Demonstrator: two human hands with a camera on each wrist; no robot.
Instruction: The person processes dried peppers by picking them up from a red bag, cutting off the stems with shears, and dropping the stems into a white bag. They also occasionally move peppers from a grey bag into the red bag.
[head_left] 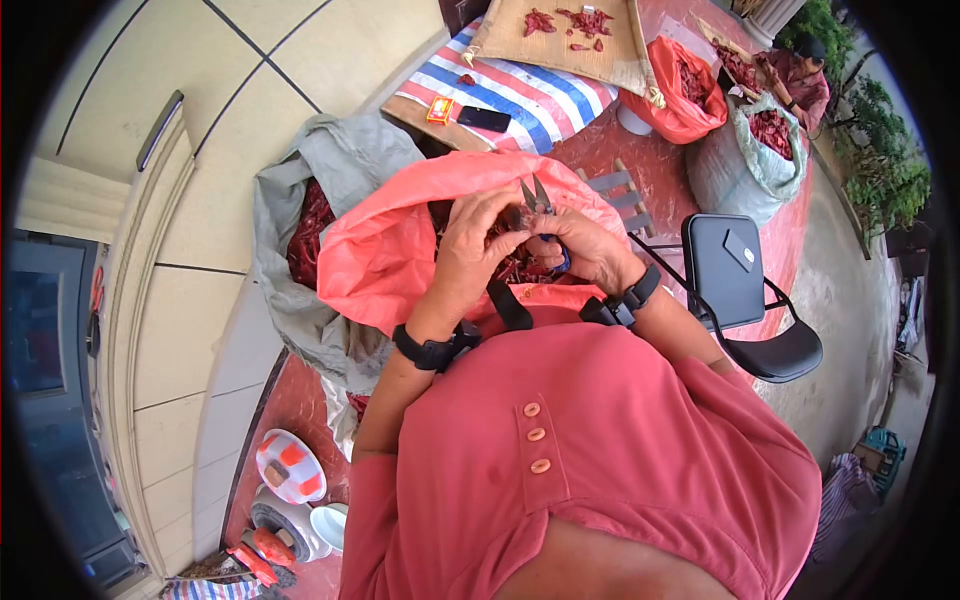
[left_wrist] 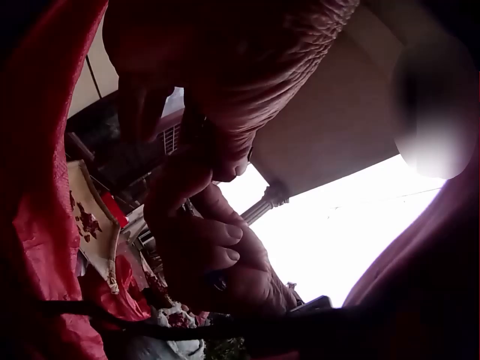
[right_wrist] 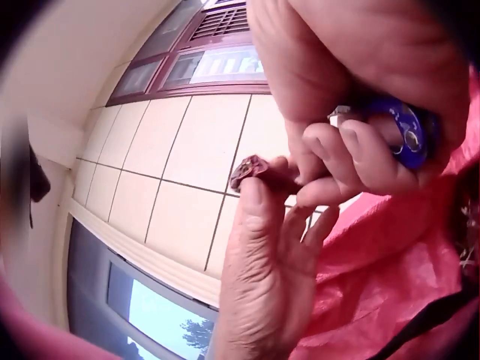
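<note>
Over an open pink sack (head_left: pixel 375 240) of dried red chilies, both hands meet close together. My left hand (head_left: pixel 465 250) pinches a dried chili (right_wrist: pixel 249 169) between thumb and fingertips; its wrinkled end sticks out in the right wrist view. A pair of scissors (head_left: pixel 538 196) is in my right hand (head_left: pixel 598 248), blades pointing up and apart in the head view. Their blue handle (right_wrist: pixel 411 136) is wrapped by the right fingers. Right fingertips also touch the chili beside the left thumb. In the left wrist view the hands are dark and hide the chili.
A grey sack (head_left: pixel 335 150) with more chilies stands at the left. Beyond are a phone (head_left: pixel 484 119) on striped cloth, a woven tray (head_left: pixel 560 50), a red bag (head_left: pixel 676 90) and a white sack (head_left: pixel 745 165). A black folding chair (head_left: pixel 725 290) is at the right; another person (head_left: pixel 805 80) sits farther off.
</note>
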